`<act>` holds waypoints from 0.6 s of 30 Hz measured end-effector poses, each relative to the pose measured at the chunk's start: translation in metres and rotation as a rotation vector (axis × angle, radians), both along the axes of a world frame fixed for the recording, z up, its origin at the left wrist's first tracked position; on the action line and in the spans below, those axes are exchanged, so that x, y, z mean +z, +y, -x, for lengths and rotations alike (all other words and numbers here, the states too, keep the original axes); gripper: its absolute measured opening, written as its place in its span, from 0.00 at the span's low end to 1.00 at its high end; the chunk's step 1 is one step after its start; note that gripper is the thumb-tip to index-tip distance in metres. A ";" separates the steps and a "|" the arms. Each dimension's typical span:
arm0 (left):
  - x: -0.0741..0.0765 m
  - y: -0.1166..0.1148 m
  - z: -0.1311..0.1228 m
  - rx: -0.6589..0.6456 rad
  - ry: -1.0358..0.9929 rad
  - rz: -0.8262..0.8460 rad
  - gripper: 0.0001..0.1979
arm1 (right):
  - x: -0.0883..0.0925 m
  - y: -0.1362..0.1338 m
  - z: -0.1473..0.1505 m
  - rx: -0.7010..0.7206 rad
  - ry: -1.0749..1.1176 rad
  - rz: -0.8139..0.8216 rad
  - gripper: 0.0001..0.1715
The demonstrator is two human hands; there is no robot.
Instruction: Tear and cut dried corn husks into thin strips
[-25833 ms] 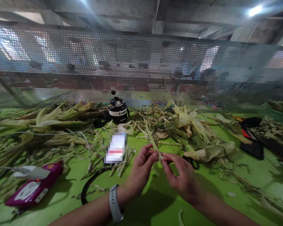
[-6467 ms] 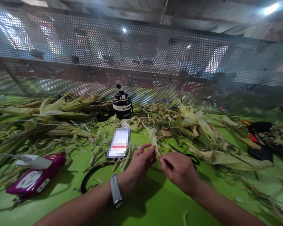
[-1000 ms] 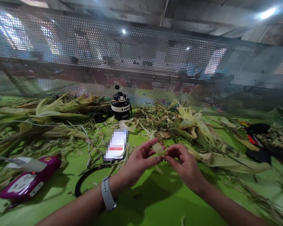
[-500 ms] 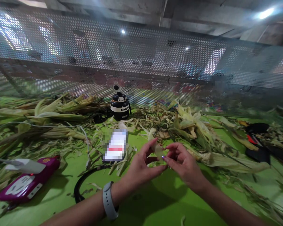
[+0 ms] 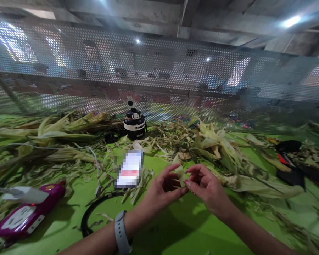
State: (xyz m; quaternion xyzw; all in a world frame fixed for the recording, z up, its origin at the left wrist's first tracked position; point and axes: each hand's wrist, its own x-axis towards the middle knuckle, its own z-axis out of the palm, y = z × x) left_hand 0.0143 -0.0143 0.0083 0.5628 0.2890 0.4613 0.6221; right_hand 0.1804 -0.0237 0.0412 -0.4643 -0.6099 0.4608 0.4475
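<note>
Near the middle of the view, a pale strip of corn husk (image 5: pixel 180 174) stands between my two hands. My left hand (image 5: pixel 164 186), with a light grey watch band (image 5: pixel 121 230) on its wrist, curves around the strip, its thumb and fingers closing on the lower part. Touching the strip's right edge, my right hand (image 5: pixel 204 186) has its thumb and forefinger pinched together. The fingertips of both hands nearly meet. Beneath them is the bright green tabletop (image 5: pixel 186 226).
A phone (image 5: pixel 129 169), a black cable loop and a purple power bank (image 5: pixel 29 209) with a white plug lie left. Behind stands a black bottle (image 5: pixel 134 125). Husk piles (image 5: pixel 218 141) spread left, behind and right. A perforated mesh (image 5: pixel 159 67) rises at the back; black and red items lie far right.
The husk strip has turned and now shows a broader face between my fingers. My hands have shifted only slightly. The whole scene sits a little lower in view.
</note>
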 end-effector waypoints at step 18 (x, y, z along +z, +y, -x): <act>-0.005 -0.002 -0.003 0.019 -0.052 0.099 0.12 | 0.001 -0.001 -0.002 0.021 -0.070 0.023 0.12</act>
